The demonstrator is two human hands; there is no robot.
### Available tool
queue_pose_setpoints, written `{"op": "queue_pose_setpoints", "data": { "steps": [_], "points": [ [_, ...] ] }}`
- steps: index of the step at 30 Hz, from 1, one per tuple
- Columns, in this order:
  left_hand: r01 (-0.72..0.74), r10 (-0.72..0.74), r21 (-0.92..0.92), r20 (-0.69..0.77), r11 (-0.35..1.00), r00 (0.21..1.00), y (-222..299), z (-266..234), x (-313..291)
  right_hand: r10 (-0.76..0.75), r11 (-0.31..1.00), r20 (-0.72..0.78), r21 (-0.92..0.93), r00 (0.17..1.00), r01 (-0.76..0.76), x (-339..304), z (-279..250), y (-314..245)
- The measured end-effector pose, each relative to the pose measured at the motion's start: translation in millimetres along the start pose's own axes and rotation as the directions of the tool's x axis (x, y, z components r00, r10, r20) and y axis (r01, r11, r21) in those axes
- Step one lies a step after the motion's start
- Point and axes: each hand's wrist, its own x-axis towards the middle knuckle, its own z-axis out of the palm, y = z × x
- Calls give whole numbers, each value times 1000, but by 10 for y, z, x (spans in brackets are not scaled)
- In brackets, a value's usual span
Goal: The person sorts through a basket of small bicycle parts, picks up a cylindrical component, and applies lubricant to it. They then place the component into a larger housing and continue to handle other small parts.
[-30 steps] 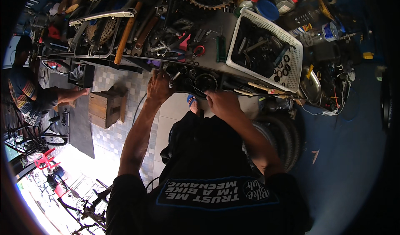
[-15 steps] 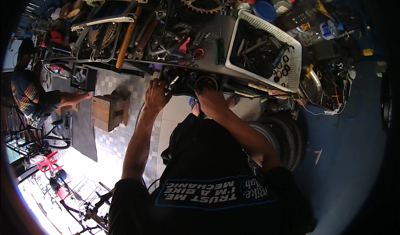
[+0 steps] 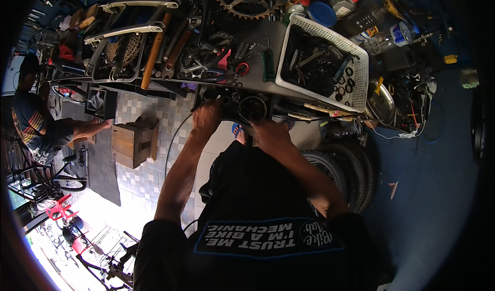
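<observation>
Below the bench edge, a dark drawer stands pulled out in front of me, full of dark parts. A round ring-shaped part lies in its right half. My left hand is over the drawer's left front corner, its fingers bent inward; whatever they hold is lost in shadow. My right hand is closed at the drawer's front edge, just below the ring-shaped part. Its fingertips are partly hidden.
On the bench lie a bicycle frame part, a wooden-handled tool, a green-handled screwdriver and a large chainring. A white basket holds metal parts. Tyres stand lower right. Another person sits far left near a wooden box.
My left hand has moved right and inward from the drawer's left side. My right hand has drawn back toward me and right, uncovering the ring-shaped part. The view has shifted slightly.
</observation>
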Motion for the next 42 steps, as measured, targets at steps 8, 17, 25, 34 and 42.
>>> {"op": "queue_pose_setpoints", "data": {
  "steps": [8,17,25,34,42],
  "points": [
    [-46,10,177,199,983,980,-65,255,231,161,987,-34,12,986,-160,-190,-205,142],
    [472,-136,-877,459,86,878,-73,-307,58,292,950,-73,139,954,-280,-357,-331,384],
    [436,-168,-894,448,-104,878,158,-437,-22,246,961,-98,156,964,-229,-343,-347,390],
    [422,-207,-904,400,73,893,162,-403,-41,241,964,-105,141,965,-225,-370,-358,339],
    [433,-452,-761,207,483,868,-326,-317,-62,276,952,-82,165,958,-260,-387,-404,351]
  ]
}}
